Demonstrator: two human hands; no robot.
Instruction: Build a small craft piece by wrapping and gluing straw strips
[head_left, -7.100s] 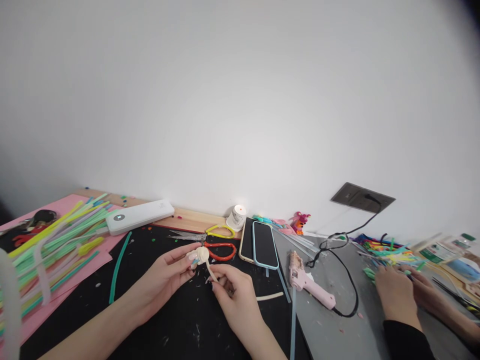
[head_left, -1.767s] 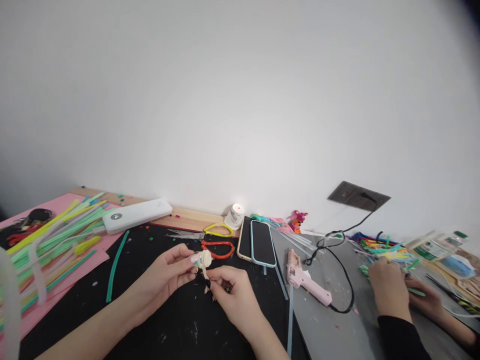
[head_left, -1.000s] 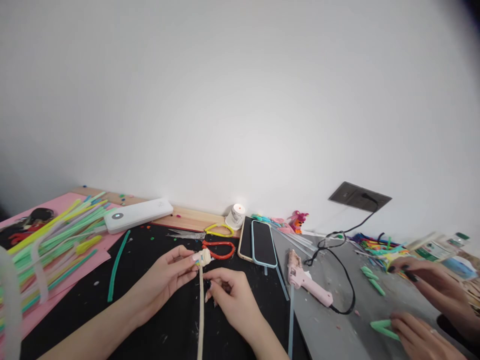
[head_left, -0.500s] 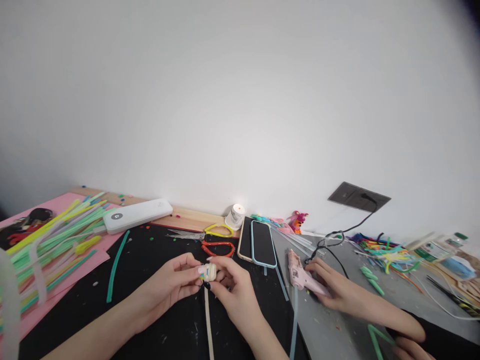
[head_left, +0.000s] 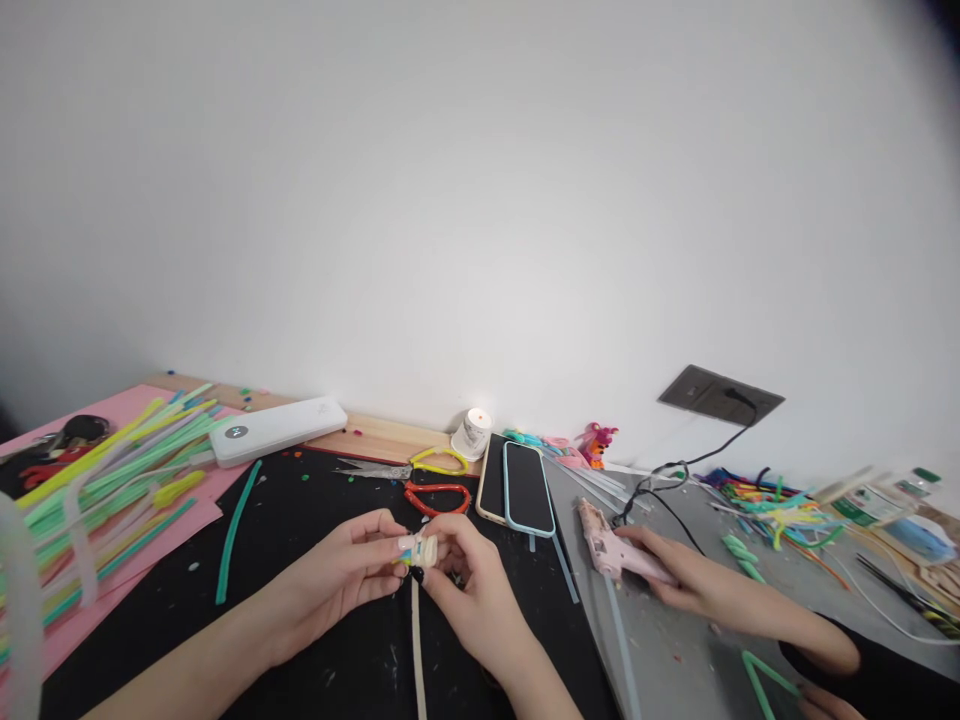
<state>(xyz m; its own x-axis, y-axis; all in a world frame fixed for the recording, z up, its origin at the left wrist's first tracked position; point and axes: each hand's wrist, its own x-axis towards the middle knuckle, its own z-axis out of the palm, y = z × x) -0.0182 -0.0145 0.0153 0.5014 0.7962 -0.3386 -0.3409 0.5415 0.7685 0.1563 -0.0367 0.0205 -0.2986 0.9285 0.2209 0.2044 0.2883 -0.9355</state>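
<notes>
One cream strip (head_left: pixel 418 655) trailed nearest you over the black worktop (head_left: pixel 330 625), running up to a small cream coil (head_left: pixel 429 551), their join hidden. Your left grip (head_left: pixel 361 565) pinched the coil's left end; your right grip (head_left: pixel 466 572) closed on its other side. The coil appeared light, soft and easily crushed, best held gently by its sides. Scissors (head_left: pixel 409 472) lay beyond.

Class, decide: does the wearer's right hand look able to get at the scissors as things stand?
Probably yes: the scissors lie uncovered just beyond the right hand, which is busy at the cream piece.
</notes>
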